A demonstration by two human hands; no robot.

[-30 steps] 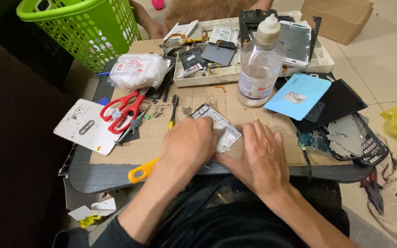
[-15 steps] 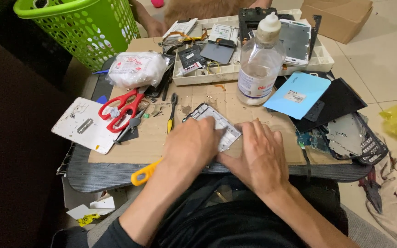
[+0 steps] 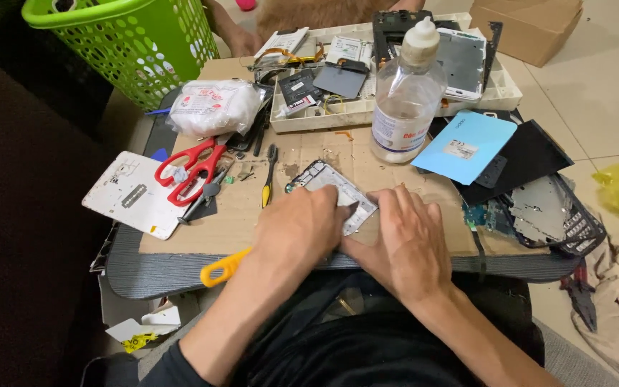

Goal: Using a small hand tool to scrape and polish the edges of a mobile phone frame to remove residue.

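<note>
Meanwhile, little has shifted over the last second: both hands stay pressed down on the same phone frame [image 3: 338, 192], which lies flat on the cardboard sheet [image 3: 252, 215] near its front edge, slanted with its far end pointing up and left. The left hand [image 3: 301, 231] covers the near left part of the frame, fingers curled down onto it; whether it pinches a small tool under the palm I cannot tell. The right hand [image 3: 408, 244] lies flatter, its fingers reaching in from the right to hold the frame's near corner and edge. Compared with the earlier views the hands have only crept closer together, so the work seems to be at the same fiddly spot on the frame, not finished. Just beside the left wrist a yellow handle [image 3: 222, 266] pokes out over the board's edge. Beyond the frame stand a clear plastic bottle [image 3: 408, 93], red scissors [image 3: 188, 168], and a white tray [image 3: 367, 111] of phone parts.
</note>
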